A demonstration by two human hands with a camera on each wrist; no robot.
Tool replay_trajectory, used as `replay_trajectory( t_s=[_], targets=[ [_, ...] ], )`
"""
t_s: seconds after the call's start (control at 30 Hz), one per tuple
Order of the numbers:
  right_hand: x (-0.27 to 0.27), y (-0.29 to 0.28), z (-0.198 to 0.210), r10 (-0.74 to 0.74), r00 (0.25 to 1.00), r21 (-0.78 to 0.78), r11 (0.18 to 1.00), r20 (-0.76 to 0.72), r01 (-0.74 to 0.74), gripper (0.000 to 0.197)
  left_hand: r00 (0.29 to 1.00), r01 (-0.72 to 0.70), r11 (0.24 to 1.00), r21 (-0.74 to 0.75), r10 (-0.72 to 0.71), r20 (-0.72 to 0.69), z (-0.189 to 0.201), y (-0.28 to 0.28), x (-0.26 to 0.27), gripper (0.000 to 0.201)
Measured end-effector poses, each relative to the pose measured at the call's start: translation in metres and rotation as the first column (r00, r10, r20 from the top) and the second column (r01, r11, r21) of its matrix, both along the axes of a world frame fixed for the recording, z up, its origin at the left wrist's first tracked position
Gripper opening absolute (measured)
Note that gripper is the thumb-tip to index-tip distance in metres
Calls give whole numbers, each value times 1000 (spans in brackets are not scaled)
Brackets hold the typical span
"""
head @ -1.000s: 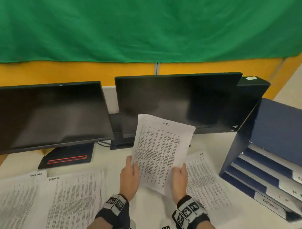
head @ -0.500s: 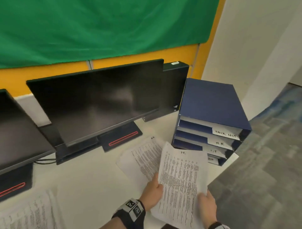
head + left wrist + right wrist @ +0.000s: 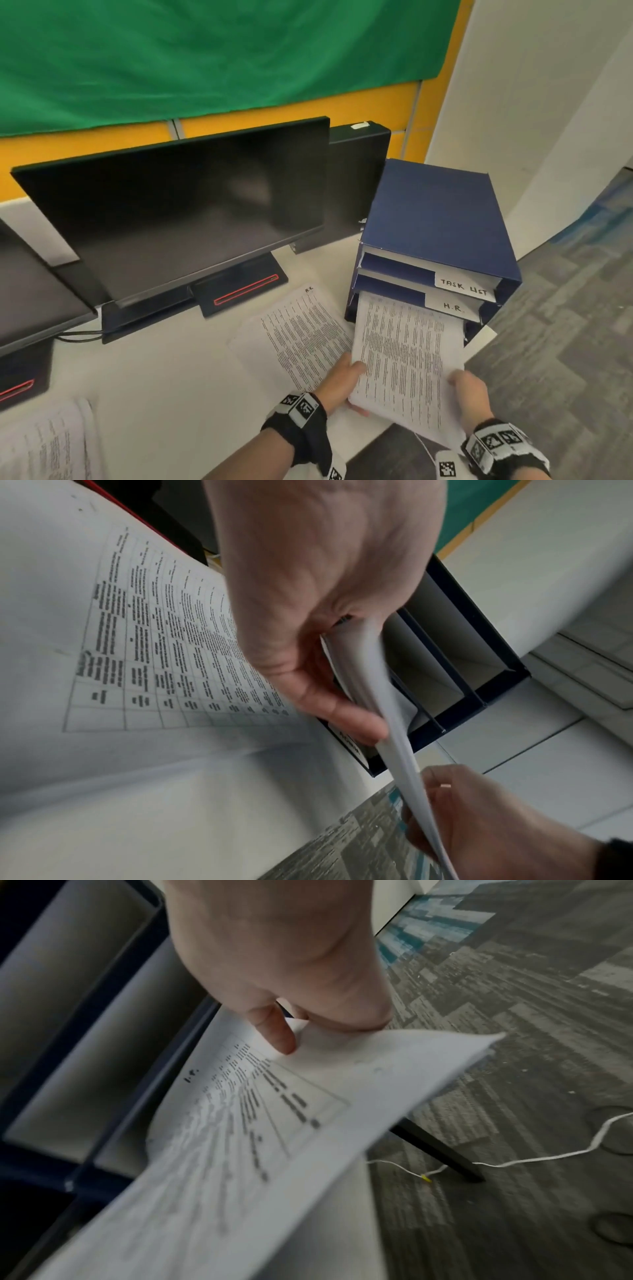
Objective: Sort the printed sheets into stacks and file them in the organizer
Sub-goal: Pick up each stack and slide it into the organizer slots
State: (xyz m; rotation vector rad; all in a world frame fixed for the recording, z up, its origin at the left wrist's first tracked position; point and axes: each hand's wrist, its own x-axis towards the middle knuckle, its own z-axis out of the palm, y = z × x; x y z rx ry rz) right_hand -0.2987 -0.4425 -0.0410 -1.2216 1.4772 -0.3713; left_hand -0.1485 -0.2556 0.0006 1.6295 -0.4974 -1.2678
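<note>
Green cloth and a yellow wall band back the white tabletop (image 3: 164, 383), which carries everything in play.

Going from the fingers outward: the left hand (image 3: 337, 383) pinches the held stack of sheets (image 3: 406, 359) at its near left edge, thumb on top and fingers (image 3: 346, 718) curled under, so the paper bows slightly. The right hand (image 3: 469, 394) clamps the near right corner the same way, thumb (image 3: 274, 1031) pressed on the printed face. Holding both near corners likely keeps the stack square and stiff enough to push in lengthwise.

From the hands, the stack runs toward twelve o'clock, and its far edge sits at the mouth of the blue organizer (image 3: 442, 219), just under the shelf labelled "H.R." (image 3: 452, 306). That points to the third slot down; the label of that slot is hidden by the paper. The shelf above it carries a "TASK LIST" label (image 3: 462, 286).

At ten o'clock from the left hand another printed stack (image 3: 298, 335) lies flat on the tabletop, marked "H.R." at its top corner, seemingly waiting for its own slot. More sheets (image 3: 44, 442) lie at eight o'clock near the frame edge. A dark monitor (image 3: 178, 212) stands at eleven o'clock, with a second one at the far left.

My judgement: filing is under way, with at least two piles left to file.
</note>
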Motion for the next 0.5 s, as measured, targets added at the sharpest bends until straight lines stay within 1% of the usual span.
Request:
replay_trajectory(
  t_s=[0.03, 0.07, 0.13, 0.17, 0.2, 0.23, 0.27, 0.3, 0.33, 0.37, 0.4, 0.43, 0.47, 0.5],
  targets=[
    [5, -9, 9, -3, 1000, -23, 1000, 18, 3, 11, 999, -9, 1000, 4, 9, -46, 2, -2, 1, 35],
    [9, -17, 19, 11, 999, -26, 1000, 33, -10, 10, 998, 0, 1000, 8, 1, -56, 6, -5, 2, 34],
    [13, -27, 39, 54, 994, 17, 998, 99, -56, 9, 1000, -29, 1000, 6, 29, 1, 13, -15, 6, 31],
    [12, -29, 47, 64, 982, 72, 994, 180, -78, 11, 997, -71, 997, -8, 71, 23, 18, -22, 10, 29],
    [8, -28, 54, 46, 954, 142, 986, 295, -91, 16, 993, -112, 994, -14, 112, 35, 20, -29, 13, 27],
    [4, -27, 57, 8, 912, 201, 975, 411, -99, 23, 988, -149, 989, -16, 149, 41, 23, -37, 16, 27],
    [-1, -23, 57, -49, 850, 267, 957, 524, -110, 32, 983, -178, 984, -2, 178, 45, 24, -44, 19, 27],
    [-6, -17, 53, -96, 804, 331, 934, 587, -131, 41, 977, -209, 978, 12, 208, 48, 23, -51, 22, 26],
    [-11, -8, 49, -121, 779, 392, 904, 615, -168, 47, 972, -231, 973, 30, 229, 53, 21, -58, 24, 24],
    [-12, 2, 45, -112, 784, 431, 878, 611, -210, 48, 968, -247, 968, 39, 244, 64, 18, -63, 26, 23],
    [-9, 14, 45, -71, 790, 452, 849, 609, -273, 44, 965, -254, 966, 47, 251, 75, 16, -69, 27, 23],
    [-3, 18, 43, -37, 800, 460, 834, 599, -305, 37, 964, -258, 965, 45, 254, 82, 14, -72, 27, 23],
    [6, 23, 45, -27, 802, 465, 827, 597, -318, 29, 964, -256, 966, 40, 252, 84, 14, -75, 27, 21],
    [16, 22, 44, -64, 808, 485, 827, 586, -286, 23, 965, -249, 968, 30, 246, 86, 15, -76, 27, 20]
  ],
)
